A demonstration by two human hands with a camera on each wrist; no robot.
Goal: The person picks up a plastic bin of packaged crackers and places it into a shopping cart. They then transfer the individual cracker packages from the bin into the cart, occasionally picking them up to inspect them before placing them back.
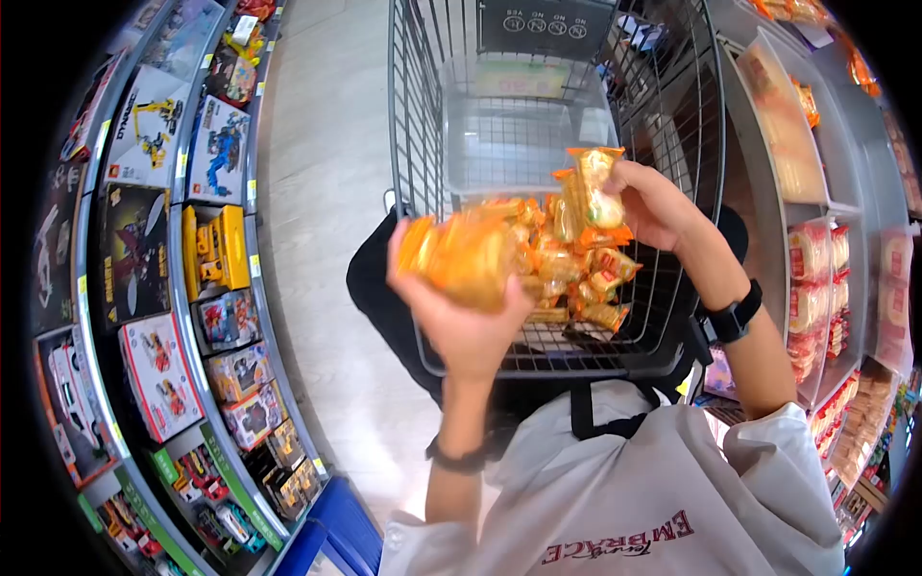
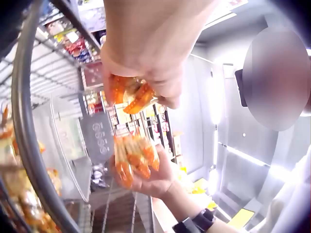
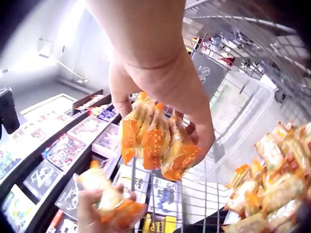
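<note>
Both hands hold snack packets in clear and orange wrappers above a shopping cart. My left hand (image 1: 466,331) grips a bunch of packets (image 1: 459,252), blurred in the head view, over the cart's near left side. The right hand (image 1: 661,204) has its fingers around several packets (image 3: 155,141) standing side by side, their orange ends facing the right wrist camera. Between and below the hands, a loose heap of the same packets (image 1: 567,274) lies in the cart. In the left wrist view, the left-hand packets (image 2: 131,94) show partly under the palm.
The wire shopping cart (image 1: 395,106) contains a clear plastic bin (image 1: 519,134) at its far end. Shelves of boxed toys (image 1: 149,125) line the left, past a pale floor (image 1: 317,192). Shelves on the right hold clear bins (image 1: 780,110) and bagged goods (image 1: 809,254).
</note>
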